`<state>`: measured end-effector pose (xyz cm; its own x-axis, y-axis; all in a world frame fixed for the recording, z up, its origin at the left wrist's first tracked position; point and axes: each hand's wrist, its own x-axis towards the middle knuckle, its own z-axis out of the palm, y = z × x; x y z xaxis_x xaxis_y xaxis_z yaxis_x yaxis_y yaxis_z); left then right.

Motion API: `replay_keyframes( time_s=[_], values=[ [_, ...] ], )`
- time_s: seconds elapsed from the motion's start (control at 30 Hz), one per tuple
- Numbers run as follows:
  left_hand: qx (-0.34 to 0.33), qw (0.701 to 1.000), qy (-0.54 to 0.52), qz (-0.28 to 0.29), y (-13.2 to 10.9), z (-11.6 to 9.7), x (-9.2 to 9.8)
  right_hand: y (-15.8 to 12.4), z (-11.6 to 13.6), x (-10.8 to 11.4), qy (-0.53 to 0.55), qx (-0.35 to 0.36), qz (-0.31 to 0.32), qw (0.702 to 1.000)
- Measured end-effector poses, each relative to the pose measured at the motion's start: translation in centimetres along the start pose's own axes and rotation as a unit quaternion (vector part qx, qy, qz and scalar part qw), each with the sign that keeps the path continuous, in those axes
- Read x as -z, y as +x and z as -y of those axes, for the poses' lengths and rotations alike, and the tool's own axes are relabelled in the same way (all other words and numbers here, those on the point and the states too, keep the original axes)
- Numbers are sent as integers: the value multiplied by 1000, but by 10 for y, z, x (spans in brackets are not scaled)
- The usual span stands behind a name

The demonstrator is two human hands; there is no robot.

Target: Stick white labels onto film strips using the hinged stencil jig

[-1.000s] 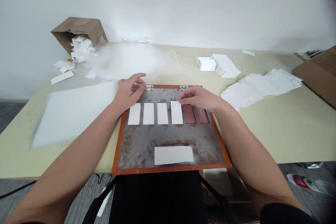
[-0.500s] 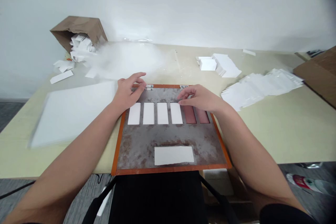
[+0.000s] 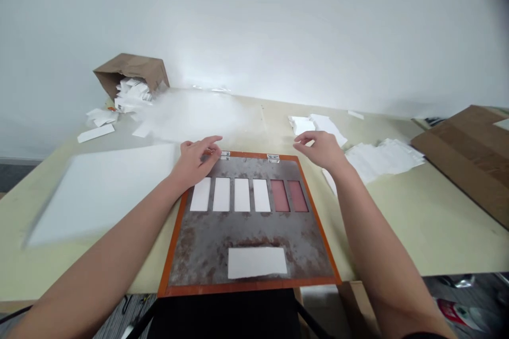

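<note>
A rusty metal plate with an orange frame (image 3: 242, 233) lies in front of me on the table. It has a row of slots: several hold white cards (image 3: 230, 194), and two at the right (image 3: 288, 196) show bare red. A wider white card (image 3: 256, 262) fills a slot near the front. My left hand (image 3: 196, 158) rests on the plate's far left corner, fingers spread. My right hand (image 3: 320, 148) hovers beyond the plate's far right corner, fingers loosely apart and empty, close to a heap of white cards (image 3: 377, 159).
A tipped brown box (image 3: 133, 70) spills white cards at the far left. A large white sheet (image 3: 99, 190) lies left of the plate. More card stacks (image 3: 308, 123) sit behind my right hand. Flat brown cardboard (image 3: 469, 153) covers the right end of the table.
My right hand lifted off the fourth white card and moved right and away, past the plate's edge toward the card heap. The camera tilted up a little. My left hand stayed put.
</note>
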<state>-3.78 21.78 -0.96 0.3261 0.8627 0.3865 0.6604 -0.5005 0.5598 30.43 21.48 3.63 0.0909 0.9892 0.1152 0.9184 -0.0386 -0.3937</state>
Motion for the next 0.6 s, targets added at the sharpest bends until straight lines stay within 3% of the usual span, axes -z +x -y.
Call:
replay_keyframes(
  time_s=[0.07,0.13,0.3,0.6],
  values=[
    [-1,1000,-3,6,0,1,1,24,-18,2,-152,-31,-31,987],
    [-2,1000,-4,12,0,2,1,44,-33,1,-200,-32,-36,979],
    [-7,1000,-7,13,0,4,1,69,-48,-11,-259,14,-10,966],
    [-2,1000,-18,11,0,3,0,75,-54,-22,-304,36,4,952]
  ],
)
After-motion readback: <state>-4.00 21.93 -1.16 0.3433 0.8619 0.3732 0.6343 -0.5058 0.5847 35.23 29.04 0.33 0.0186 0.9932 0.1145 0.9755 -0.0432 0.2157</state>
